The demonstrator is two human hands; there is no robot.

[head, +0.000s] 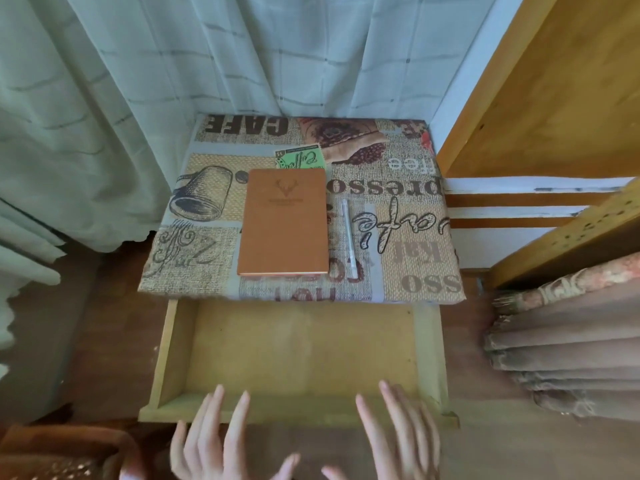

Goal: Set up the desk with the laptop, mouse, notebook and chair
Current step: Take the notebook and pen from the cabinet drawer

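A brown notebook with a deer-head emblem lies closed in the middle of the small desk, which is covered with a coffee-print cloth. A white pen lies just to the right of the notebook. Under the desk's front edge a wooden drawer stands pulled out, with nothing visible inside. My left hand and my right hand hover side by side at the drawer's front rail, fingers straight and spread, holding nothing. No laptop, mouse or chair is in view.
Pale curtains hang behind and left of the desk. A yellow wooden shelf unit stands at the right, with folded brown fabric below it. A brown object sits at the bottom left corner.
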